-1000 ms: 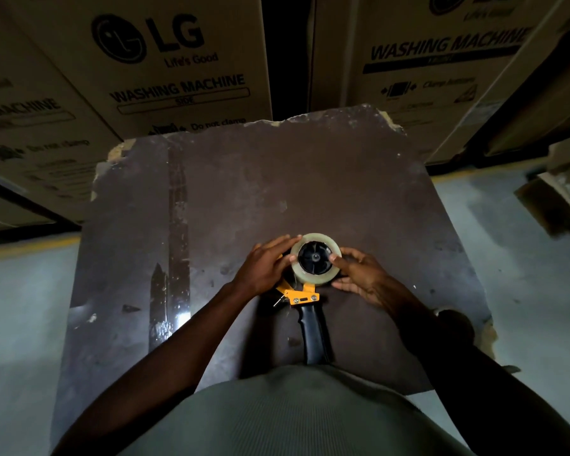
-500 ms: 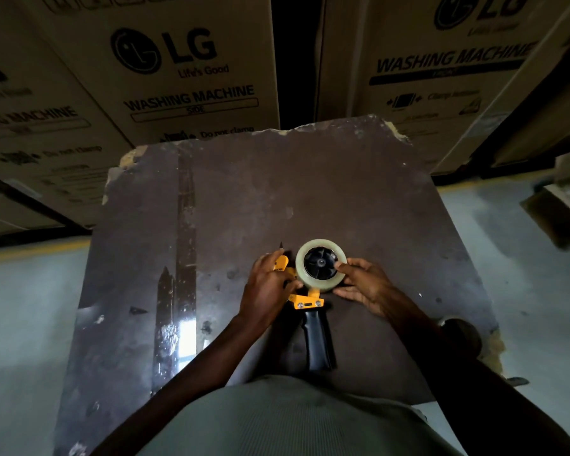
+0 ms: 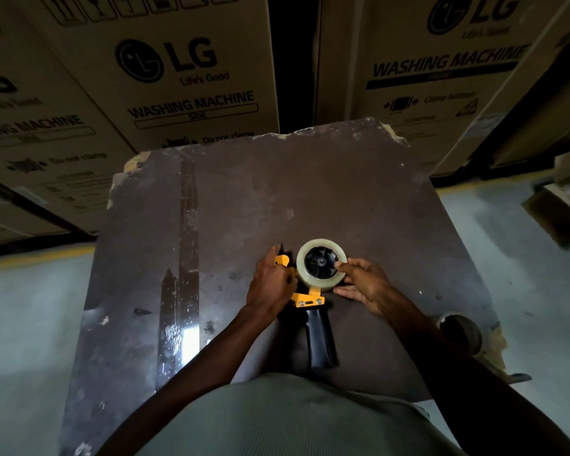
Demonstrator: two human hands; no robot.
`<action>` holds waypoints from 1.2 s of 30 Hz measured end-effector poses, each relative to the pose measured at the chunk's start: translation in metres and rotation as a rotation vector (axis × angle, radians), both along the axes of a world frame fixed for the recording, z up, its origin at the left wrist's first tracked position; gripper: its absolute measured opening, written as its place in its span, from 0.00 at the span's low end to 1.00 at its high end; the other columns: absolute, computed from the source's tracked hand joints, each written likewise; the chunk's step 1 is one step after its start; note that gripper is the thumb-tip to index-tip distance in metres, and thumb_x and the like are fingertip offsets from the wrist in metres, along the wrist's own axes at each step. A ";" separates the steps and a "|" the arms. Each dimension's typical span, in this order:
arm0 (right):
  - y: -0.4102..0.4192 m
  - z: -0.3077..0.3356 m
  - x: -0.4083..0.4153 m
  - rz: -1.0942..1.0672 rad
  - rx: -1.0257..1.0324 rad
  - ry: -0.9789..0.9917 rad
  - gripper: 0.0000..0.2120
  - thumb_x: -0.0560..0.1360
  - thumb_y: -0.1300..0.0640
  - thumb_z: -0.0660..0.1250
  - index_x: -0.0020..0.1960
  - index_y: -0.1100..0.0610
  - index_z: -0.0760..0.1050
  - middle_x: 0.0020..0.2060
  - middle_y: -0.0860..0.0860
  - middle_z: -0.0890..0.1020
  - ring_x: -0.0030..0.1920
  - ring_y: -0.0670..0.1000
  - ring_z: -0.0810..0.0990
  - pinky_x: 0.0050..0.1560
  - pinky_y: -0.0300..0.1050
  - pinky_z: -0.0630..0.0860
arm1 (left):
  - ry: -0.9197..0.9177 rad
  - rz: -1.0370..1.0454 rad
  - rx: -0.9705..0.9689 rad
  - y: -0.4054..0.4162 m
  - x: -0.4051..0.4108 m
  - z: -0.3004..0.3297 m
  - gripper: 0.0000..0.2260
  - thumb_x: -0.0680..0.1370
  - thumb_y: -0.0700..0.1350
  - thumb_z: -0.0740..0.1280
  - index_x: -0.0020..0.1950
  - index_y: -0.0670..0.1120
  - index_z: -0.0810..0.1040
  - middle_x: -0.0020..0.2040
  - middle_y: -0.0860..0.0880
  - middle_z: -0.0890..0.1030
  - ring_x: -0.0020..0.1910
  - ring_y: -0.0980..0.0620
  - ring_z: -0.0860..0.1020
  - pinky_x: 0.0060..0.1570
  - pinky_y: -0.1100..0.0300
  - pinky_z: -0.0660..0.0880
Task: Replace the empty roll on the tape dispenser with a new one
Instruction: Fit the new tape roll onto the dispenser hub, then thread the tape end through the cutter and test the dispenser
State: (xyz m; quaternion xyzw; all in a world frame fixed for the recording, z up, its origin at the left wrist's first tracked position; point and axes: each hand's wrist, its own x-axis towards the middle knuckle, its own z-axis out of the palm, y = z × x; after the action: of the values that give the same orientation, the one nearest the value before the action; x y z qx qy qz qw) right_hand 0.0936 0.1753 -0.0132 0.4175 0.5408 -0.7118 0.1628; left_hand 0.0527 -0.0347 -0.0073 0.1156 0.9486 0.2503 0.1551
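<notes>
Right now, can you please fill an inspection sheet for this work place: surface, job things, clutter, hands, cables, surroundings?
Surface: dark worn board, chipped at its far corners, a shiny strip on its left.
Job things: tape dispenser lies flat, handle toward the person; clear tape roll sits on its hub.
Clutter: second roll at the board's near right corner.
Hands: left hand grips the dispenser's yellow frame; right hand pinches the tape roll's rim.
Cables: nothing seen.
Surroundings: washing machine boxes behind; grey floor.

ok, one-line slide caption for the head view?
Left hand steadies the yellow tape dispenser while right hand seats a clear tape roll.
</notes>
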 end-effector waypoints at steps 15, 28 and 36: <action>-0.001 -0.008 -0.002 0.076 0.448 0.047 0.11 0.67 0.44 0.74 0.43 0.50 0.81 0.41 0.52 0.86 0.40 0.54 0.86 0.44 0.55 0.85 | 0.073 -0.225 0.235 -0.037 0.015 -0.008 0.07 0.74 0.46 0.72 0.38 0.45 0.82 0.79 0.49 0.57 0.64 0.64 0.71 0.59 0.60 0.73; -0.076 0.008 0.086 0.367 -0.049 -0.116 0.05 0.76 0.63 0.68 0.41 0.59 0.76 0.31 0.54 0.82 0.29 0.53 0.81 0.29 0.42 0.76 | 0.152 -0.144 0.203 -0.038 0.027 -0.015 0.09 0.75 0.48 0.71 0.41 0.43 0.84 0.78 0.46 0.60 0.75 0.52 0.64 0.66 0.62 0.65; -0.083 0.004 0.083 0.248 -0.023 -0.088 0.07 0.77 0.64 0.65 0.41 0.58 0.72 0.26 0.53 0.75 0.23 0.50 0.71 0.25 0.41 0.72 | 0.187 -0.144 0.076 -0.056 0.035 -0.012 0.05 0.70 0.45 0.72 0.36 0.45 0.79 0.67 0.45 0.70 0.68 0.43 0.64 0.53 0.53 0.73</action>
State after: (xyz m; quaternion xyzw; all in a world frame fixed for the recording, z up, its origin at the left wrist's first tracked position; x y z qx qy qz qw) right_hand 0.1770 0.0926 -0.0091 0.3763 0.5726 -0.6733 0.2777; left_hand 0.0880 -0.0906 -0.0192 0.2121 0.9381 0.2622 0.0790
